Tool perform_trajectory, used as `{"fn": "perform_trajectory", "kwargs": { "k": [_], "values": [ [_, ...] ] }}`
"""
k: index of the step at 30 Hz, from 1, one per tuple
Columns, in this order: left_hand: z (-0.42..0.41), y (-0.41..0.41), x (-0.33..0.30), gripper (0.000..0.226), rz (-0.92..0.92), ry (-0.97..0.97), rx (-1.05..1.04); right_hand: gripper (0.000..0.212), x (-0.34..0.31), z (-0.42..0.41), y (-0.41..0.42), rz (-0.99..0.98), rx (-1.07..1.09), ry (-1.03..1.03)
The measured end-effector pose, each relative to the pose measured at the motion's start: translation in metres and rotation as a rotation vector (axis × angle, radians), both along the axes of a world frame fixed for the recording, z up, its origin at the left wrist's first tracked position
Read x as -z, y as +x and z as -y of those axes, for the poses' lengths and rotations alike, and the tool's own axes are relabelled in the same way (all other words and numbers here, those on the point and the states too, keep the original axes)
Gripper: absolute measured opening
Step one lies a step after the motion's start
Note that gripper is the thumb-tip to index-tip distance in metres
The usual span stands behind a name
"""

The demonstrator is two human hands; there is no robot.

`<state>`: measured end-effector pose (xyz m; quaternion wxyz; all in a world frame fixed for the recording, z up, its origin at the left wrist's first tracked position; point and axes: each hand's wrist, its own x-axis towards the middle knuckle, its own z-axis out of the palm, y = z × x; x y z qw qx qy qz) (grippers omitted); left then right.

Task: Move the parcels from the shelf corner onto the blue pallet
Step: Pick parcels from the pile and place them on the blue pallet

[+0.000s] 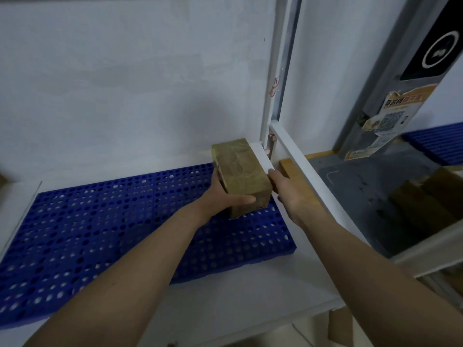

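Parcel (pixel 241 175), taped brown, sits between both hands above the blue pallet (pixel 100 234). Left hand (pixel 223 196) grips its near corner. Right hand (pixel 288 189) presses its right side; that grip's fingers are hidden.

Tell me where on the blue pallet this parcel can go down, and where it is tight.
The blue pallet is bare across its whole left and middle stretch, from the back wall to its front edge. It is tight at the right rear corner: there the left hand and right hand grip the brown parcel beside the white shelf rail, with another box close by.
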<state>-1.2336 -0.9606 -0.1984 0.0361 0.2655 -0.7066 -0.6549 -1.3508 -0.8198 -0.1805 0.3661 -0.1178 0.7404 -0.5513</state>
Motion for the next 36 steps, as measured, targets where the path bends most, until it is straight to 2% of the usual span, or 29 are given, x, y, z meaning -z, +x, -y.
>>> {"fn": "perform_trajectory", "kwargs": {
  "k": [4,11,18,20,23,25,27,28,31,33,36],
  "values": [
    [0.004,-0.015,-0.004,0.135,0.032,0.014,0.046,0.063,0.005,0.013,0.001,-0.009,-0.099,0.069],
    [0.002,-0.027,-0.004,0.125,0.043,0.0,0.055,0.056,0.002,0.019,-0.011,-0.024,-0.076,0.08],
    [-0.002,-0.028,-0.007,0.12,0.084,-0.032,0.057,0.061,-0.005,0.015,-0.014,-0.021,-0.14,0.091],
    [-0.003,-0.019,-0.012,0.118,0.101,-0.038,0.039,0.058,-0.018,0.016,-0.009,-0.144,-0.152,0.157],
    [0.006,0.005,-0.023,0.12,0.224,-0.061,-0.026,0.048,-0.039,0.028,-0.004,-0.64,-0.172,0.334],
    [0.019,0.032,-0.032,0.114,0.28,-0.143,-0.093,0.041,-0.052,0.045,0.008,-0.973,-0.304,0.437],
    [0.03,0.068,-0.041,0.105,0.329,-0.247,-0.188,0.043,-0.06,0.067,0.032,-1.252,-0.444,0.454],
    [0.034,0.09,-0.044,0.102,0.349,-0.295,-0.233,0.046,-0.062,0.078,0.048,-1.298,-0.504,0.413],
    [0.041,0.169,-0.055,0.089,0.429,-0.375,-0.378,0.052,-0.063,0.114,0.114,-1.145,-0.79,0.272],
    [0.034,0.229,-0.062,0.076,0.485,-0.425,-0.476,0.056,-0.058,0.133,0.165,-1.114,-1.016,0.283],
    [0.023,0.299,-0.074,0.047,0.605,-0.527,-0.577,0.061,-0.054,0.149,0.227,-1.094,-1.195,0.257]
  ]
}}
